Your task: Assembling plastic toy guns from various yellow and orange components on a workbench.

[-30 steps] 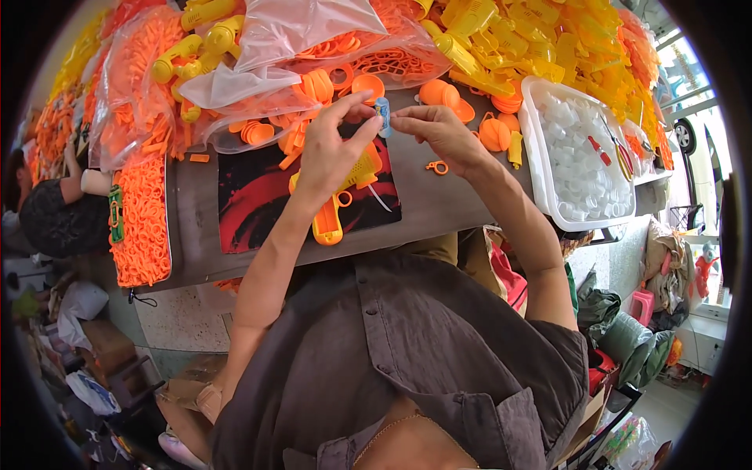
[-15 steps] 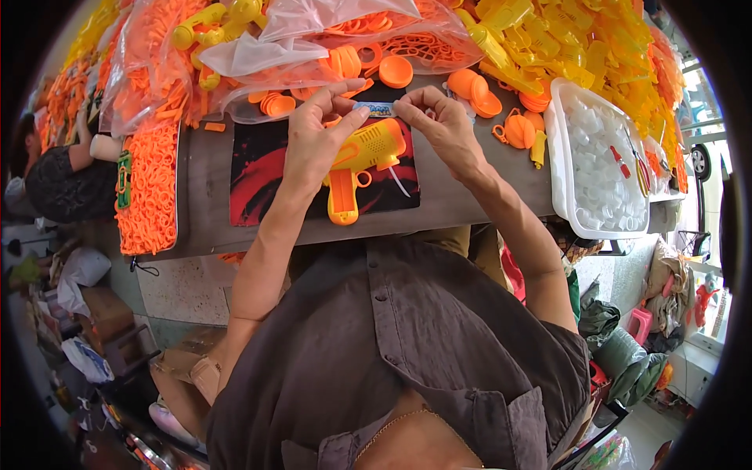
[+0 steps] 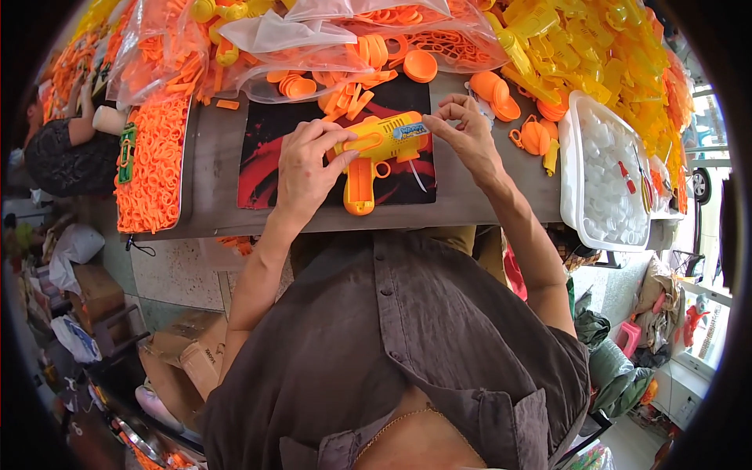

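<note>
Beyond the hands we see a great heap of yellow plastic shells point(image 3: 572, 47), and left of it clear plastic bags point(image 3: 286, 35) full of orange parts. A white tray point(image 3: 573, 157) of translucent pieces stands at the right, a narrower tray point(image 3: 187, 157) of orange rings at the left, both well apart from the hands. Closer in, round orange cups point(image 3: 489, 88) lie just past the right hand point(image 3: 471, 139), and flat orange pieces point(image 3: 345, 99) crowd the spot just beyond the left hand point(image 3: 308, 166).

The yellow toy gun point(image 3: 382, 141) sits over the mat, between the hands; its body's long axis runs left to right, the front pointing right and slightly away from us, the grip toward us. A blue sticker point(image 3: 409, 131) runs the same way along the body near the front. The left hand is curled closed on the rear; the right hand has thumb and forefinger close together at the sticker's right end, though we cannot tell whether they pinch or press.

Beneath is a dark grey table point(image 3: 501, 188) with a black and red mat point(image 3: 262, 129). Around it we find another person point(image 3: 66, 160) at far left, a cardboard box point(image 3: 192, 341) and a pink stool point(image 3: 629, 338).
</note>
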Motion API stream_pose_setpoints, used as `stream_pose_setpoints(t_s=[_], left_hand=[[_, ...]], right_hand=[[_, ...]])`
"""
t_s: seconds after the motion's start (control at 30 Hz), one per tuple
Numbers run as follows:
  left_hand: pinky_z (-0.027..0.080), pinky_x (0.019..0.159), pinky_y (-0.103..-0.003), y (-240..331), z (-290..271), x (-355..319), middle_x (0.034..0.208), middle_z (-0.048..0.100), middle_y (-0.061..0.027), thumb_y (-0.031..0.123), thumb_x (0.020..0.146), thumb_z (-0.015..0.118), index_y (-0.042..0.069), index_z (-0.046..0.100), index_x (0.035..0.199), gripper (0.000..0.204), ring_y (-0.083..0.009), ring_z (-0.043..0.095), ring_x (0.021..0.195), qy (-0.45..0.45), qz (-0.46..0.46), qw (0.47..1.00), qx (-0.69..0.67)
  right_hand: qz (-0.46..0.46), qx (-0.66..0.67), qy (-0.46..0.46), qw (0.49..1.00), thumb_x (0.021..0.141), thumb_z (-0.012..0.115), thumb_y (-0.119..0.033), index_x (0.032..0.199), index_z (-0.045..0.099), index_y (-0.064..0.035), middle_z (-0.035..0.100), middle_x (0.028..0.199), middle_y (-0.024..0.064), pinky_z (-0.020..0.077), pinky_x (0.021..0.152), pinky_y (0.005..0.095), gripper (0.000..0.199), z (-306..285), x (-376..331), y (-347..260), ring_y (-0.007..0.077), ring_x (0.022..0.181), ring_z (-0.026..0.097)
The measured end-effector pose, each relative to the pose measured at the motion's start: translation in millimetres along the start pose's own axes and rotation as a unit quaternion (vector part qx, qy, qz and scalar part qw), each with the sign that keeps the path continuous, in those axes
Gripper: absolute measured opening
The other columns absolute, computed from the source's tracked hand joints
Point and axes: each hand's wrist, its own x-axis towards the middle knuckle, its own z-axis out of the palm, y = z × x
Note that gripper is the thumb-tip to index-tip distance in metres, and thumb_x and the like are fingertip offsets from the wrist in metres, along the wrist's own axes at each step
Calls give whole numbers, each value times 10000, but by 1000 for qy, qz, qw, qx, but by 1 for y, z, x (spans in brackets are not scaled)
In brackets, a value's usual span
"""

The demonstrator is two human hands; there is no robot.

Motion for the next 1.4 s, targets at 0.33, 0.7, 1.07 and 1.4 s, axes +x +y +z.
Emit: stream_pose_setpoints(t_s=[0.33, 0.7, 1.07, 1.4], left_hand=[[421, 789, -340, -5, 6, 0, 959, 619, 22, 116, 726, 789, 96, 705, 950, 240, -189, 562, 902, 20, -11, 998, -56], [431, 863, -338, -8, 3, -6, 1015, 613, -22, 114, 735, 786, 84, 732, 968, 241, -210, 557, 950, 4, -62, 993, -100], [428, 954, -338, -19, 9, -10, 1060, 609, -51, 109, 742, 796, 79, 741, 1016, 281, -203, 549, 1067, -29, -132, 959, -247], [470, 868, -303, -14, 11, -8, 1078, 572, -70, 63, 775, 773, 46, 722, 1041, 272, -187, 577, 997, -28, -146, 945, -292]], right_hand=[[-77, -116, 13, 990, 819, 755, -357, 822, 685, -30, 476, 1192, 103, 342, 1004, 374, 334, 45, 1, -10, 265, 1172, 378], [-371, -219, -86, 899, 802, 718, -103, 1071, 674, -142, 495, 1263, 104, 381, 976, 430, 276, 30, 5, -21, 311, 1172, 442], [-183, -1, -219, 958, 933, 593, -126, 1257, 604, -83, 499, 1340, 125, 445, 989, 372, 327, 31, 16, -26, 264, 1220, 518], [-31, -103, -327, 939, 830, 714, -374, 1186, 616, 19, 680, 1061, 189, 501, 847, 373, 540, 27, 59, -27, 308, 1019, 645]])
